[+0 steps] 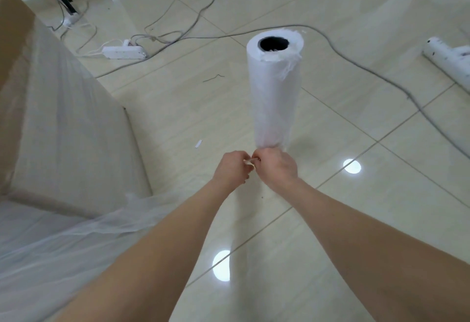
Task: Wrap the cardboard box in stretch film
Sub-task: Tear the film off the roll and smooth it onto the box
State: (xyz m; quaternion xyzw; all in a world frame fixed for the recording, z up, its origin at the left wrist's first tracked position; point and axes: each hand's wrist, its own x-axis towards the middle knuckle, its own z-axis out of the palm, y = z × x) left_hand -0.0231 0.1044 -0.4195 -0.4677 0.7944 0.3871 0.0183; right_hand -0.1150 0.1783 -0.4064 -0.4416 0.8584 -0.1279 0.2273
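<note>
Cardboard box (63,118) edge stands apart from film roll (274,87)

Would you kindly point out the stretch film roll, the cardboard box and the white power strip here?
stretch film roll (273,97), head view, middle of its white side
cardboard box (14,34), head view, bare brown upper part
power strip (124,52), head view, middle of its white casing

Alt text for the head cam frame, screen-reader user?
Left hand and right hand meet at the lower end of an upright stretch film roll, pinching what looks like a film edge between them. A cardboard box, covered in film, sits at left on the tiled floor; a power strip and cables lie beyond.
</note>
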